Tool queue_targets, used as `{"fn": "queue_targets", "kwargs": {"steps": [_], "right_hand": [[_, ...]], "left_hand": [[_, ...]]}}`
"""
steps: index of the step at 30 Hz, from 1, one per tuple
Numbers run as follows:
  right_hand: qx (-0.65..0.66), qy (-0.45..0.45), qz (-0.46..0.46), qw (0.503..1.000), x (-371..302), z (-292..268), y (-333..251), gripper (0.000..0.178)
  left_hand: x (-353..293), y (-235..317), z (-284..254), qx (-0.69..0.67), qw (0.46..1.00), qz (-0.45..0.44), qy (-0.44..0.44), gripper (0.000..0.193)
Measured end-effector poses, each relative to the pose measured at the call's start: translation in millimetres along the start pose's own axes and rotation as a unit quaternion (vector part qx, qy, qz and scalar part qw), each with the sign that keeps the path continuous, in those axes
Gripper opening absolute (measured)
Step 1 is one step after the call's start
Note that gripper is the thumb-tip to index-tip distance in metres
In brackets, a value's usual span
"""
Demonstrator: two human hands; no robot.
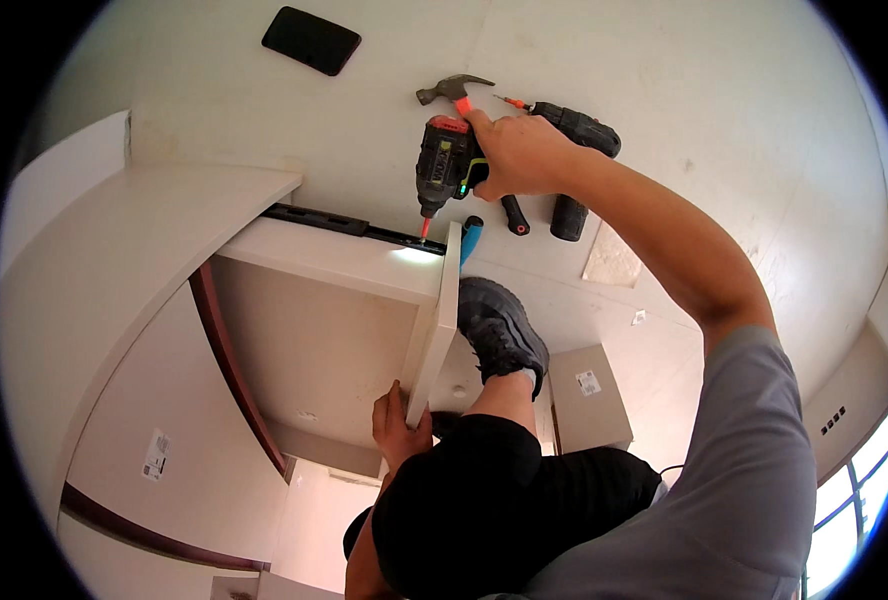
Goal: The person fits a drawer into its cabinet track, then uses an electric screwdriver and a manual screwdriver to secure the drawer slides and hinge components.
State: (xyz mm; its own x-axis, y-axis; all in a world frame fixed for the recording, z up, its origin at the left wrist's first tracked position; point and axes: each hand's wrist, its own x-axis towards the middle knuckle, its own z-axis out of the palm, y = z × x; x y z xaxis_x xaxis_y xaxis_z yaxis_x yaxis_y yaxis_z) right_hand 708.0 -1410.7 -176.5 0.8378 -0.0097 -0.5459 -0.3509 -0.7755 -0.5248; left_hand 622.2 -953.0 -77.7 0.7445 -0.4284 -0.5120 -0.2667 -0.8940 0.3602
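While fingers (482,124) grip a drill (442,165), tools (576,128) lie near.

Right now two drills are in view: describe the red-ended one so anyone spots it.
Start at the pale drawer, then the black rail along its side. The red-ended drill is there, held in the right hand, bit aimed at the rail. Its red end distinguishes it from the mostly black drill lying on the floor.

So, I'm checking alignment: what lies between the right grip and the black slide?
In the head view, the power driver held in the right grip lies between, its red bit ending at the slide.
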Motion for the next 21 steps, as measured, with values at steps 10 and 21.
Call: {"fn": "queue_targets", "kwargs": {"steps": [10,21], "right_hand": [[-0.018,-0.037,0.009,0.999,5.9,2.7,-1.0,0.098],[0.069,0.046,0.017,0.996,1.1,10.6,5.8,0.097]], "left_hand": [[1.9,-2.7,1.4,-0.007,1.000,0.016,0.010,0.068],[1.0,0.1,-10.1,-0.013,0.997,0.059,0.045,0.068]]}}
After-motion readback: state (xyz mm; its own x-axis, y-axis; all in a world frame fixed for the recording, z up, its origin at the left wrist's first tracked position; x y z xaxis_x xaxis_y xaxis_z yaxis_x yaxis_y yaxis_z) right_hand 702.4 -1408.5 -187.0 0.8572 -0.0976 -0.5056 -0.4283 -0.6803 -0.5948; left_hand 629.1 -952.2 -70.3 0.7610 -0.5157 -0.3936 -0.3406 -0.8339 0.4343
